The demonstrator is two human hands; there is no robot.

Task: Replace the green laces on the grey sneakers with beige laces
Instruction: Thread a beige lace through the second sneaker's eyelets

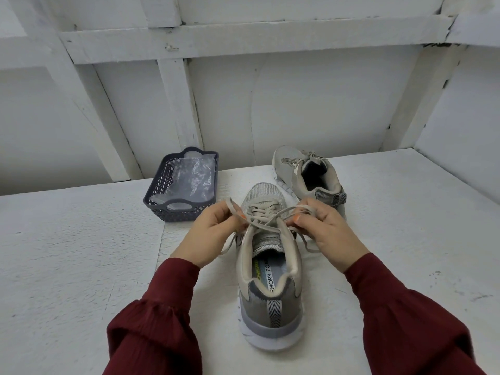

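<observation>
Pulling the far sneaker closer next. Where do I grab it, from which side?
Likely best: grip the far sneaker by its heel collar, coming from above on the near right. The heel points toward you and the mouth gapes upward, so fingers can hook inside the rim; its tied laces crowd the front.

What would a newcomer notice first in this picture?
First, the two hands in the centre: the left hand and the right hand each pinch a beige lace above the near grey sneaker. Behind it to the right stands the second sneaker, laced in beige; to the left, a dark basket holds clear plastic.
</observation>
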